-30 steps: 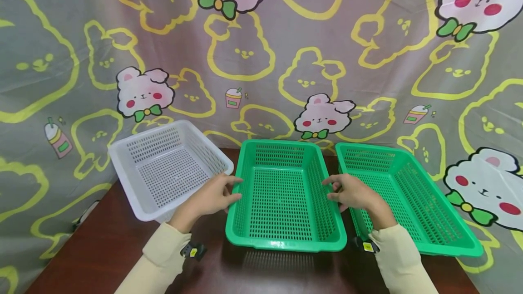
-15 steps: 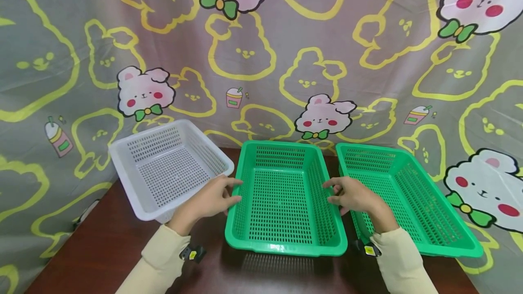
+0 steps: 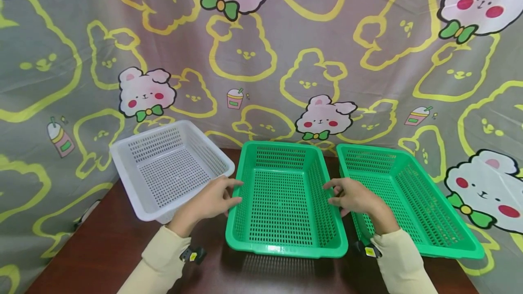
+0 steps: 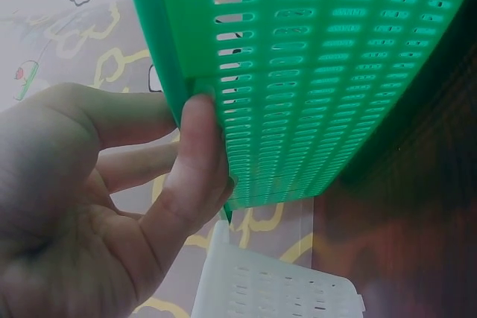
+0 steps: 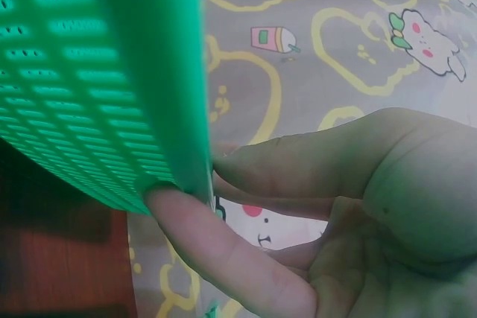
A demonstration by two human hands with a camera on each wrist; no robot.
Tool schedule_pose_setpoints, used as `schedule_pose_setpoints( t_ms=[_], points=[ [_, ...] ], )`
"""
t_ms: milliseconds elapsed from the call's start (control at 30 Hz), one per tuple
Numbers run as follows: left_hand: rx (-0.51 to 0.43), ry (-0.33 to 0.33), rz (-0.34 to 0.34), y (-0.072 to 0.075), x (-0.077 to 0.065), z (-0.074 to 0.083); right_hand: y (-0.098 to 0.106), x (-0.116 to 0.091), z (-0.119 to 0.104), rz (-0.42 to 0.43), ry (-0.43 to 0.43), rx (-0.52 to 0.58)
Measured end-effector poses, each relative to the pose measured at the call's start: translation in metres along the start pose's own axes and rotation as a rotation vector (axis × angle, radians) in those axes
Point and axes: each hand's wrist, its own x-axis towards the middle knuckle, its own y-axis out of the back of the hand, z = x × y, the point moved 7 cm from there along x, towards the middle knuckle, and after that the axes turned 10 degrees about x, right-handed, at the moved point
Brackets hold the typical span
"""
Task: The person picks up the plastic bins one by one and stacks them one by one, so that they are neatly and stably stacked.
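Observation:
A green slotted plastic basket (image 3: 288, 250) is at the middle of the dark red-brown table, its long sides pointing away from me. My left hand (image 3: 212, 198) grips its left rim. In the left wrist view, a finger (image 4: 200, 132) presses the outer wall just below the rim, with the other digits over the top. On the opposite side my right hand (image 3: 352, 196) pinches the right rim. In the right wrist view, one finger (image 5: 223, 240) lies under the rim against the slotted wall. The inside of the basket shows only its bare slotted floor.
A white slotted basket (image 3: 135, 196) stands at an angle on the left, close to my left hand. Another green basket (image 3: 453, 251) is on the right, just past my right hand. Behind the table (image 3: 102, 244) hangs a grey curtain (image 3: 261, 90) with cartoon rabbits.
The front of the middle basket and both hands appear slightly lower in the head view than a second ago. Both grips stay the same, and the side baskets stay in place.

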Motion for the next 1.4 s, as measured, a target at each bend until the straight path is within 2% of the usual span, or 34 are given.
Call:
schedule_pose_setpoints(
  t_ms=[400,1067,1400],
  points=[
    [-0.011,0.018,0.003,-0.003,-0.0013,0.0,-0.0011,-0.0014,0.0011,-0.002,0.003,-0.004],
    [-0.015,-0.007,0.001,-0.0066,-0.0025,0.001,-0.0027,-0.0015,0.007,-0.01,0.019,0.008],
    [-0.023,0.019,0.002,-0.0067,-0.0025,-0.0017,-0.0022,-0.001,0.0085,-0.009,0.016,-0.002]
  ],
)
